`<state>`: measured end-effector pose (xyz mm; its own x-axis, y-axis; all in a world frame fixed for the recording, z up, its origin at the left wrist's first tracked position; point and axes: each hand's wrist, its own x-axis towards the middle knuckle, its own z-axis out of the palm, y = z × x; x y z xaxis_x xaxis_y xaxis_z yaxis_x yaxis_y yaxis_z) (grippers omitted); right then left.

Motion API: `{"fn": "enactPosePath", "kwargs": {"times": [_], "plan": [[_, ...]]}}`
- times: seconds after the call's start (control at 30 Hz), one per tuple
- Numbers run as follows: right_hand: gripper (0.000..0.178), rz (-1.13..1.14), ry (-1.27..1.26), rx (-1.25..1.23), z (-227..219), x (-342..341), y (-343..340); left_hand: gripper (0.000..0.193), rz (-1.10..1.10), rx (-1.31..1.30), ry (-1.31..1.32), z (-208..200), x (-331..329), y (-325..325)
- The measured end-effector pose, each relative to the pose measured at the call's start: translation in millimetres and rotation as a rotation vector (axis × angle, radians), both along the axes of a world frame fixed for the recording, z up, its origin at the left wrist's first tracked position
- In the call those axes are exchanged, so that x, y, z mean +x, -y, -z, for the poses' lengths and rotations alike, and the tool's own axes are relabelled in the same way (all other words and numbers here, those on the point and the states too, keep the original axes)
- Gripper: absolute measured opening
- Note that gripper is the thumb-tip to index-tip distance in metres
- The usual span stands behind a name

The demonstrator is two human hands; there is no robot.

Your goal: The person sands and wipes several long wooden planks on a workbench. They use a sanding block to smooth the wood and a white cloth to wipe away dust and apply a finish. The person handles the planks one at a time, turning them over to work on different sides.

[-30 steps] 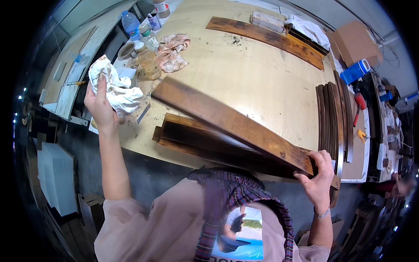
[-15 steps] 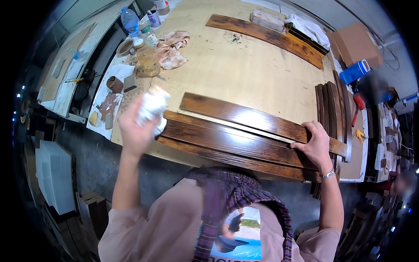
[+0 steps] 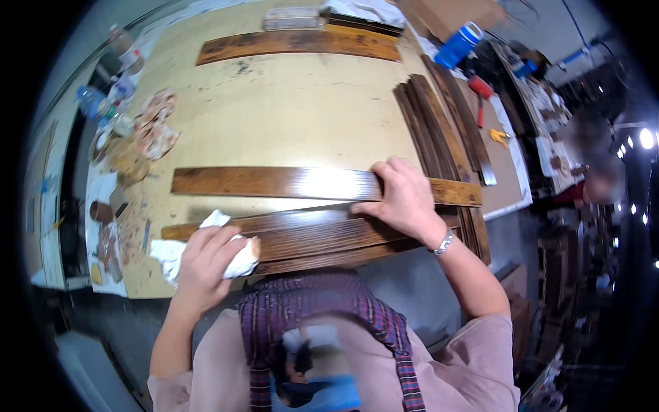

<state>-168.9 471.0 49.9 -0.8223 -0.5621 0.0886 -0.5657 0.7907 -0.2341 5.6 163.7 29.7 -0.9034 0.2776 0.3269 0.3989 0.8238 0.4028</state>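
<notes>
My left hand (image 3: 206, 264) is closed around a crumpled white cloth (image 3: 244, 258), pressed down at the left end of the dark brown wooden boards (image 3: 309, 237) along the table's near edge. These boards lie side by side, and light glints off their grained faces. Just beyond them lies a narrower glossy brown plank (image 3: 268, 184). My right hand (image 3: 406, 200) grips that plank toward its right end, fingers over the far edge and thumb on the near side. The plank's right end rests across a stack of dark strips (image 3: 429, 130).
A mottled brown board (image 3: 295, 45) lies at the far side of the pale table (image 3: 288, 110). At left are a stained rag (image 3: 156, 127), bottles (image 3: 125, 48) and a jar (image 3: 129, 165). A red mallet (image 3: 480, 93) and blue container (image 3: 460, 45) stand right. Blurred people appear far right.
My left hand has come down with the white cloth onto the left end of the near boards. My right hand keeps its grip on the plank. The whole view has turned toward the right.
</notes>
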Motion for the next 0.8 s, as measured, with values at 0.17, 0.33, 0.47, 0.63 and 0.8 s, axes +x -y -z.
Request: {"fn": "enactPosePath", "kwargs": {"times": [0.17, 0.33, 0.47, 0.63, 0.8], "plan": [[0.061, -0.046, 0.085, -0.03, 3.2, 18.8, 4.6, 0.051, -0.013, -0.01, 0.027, 4.5, 8.1, 7.4], [0.061, -0.105, 0.106, -0.062, 17.0, 30.1, 12.4, 0.045, -0.005, 0.078, 0.045, -3.5, 7.6, 8.6], [0.054, -0.102, 0.134, -0.152, 22.4, 23.7, 16.0, 0.036, -0.027, 0.288, 0.124, -23.5, 13.1, 12.1], [0.046, -0.142, 0.168, -0.133, 27.1, 14.9, 19.0, 0.04, -0.071, 0.359, 0.034, -47.7, 17.8, 27.9], [0.037, -0.236, 0.174, -0.258, 38.8, 9.4, 13.9, 0.04, -0.294, 0.437, -0.03, -44.6, 23.7, 50.4]]}}
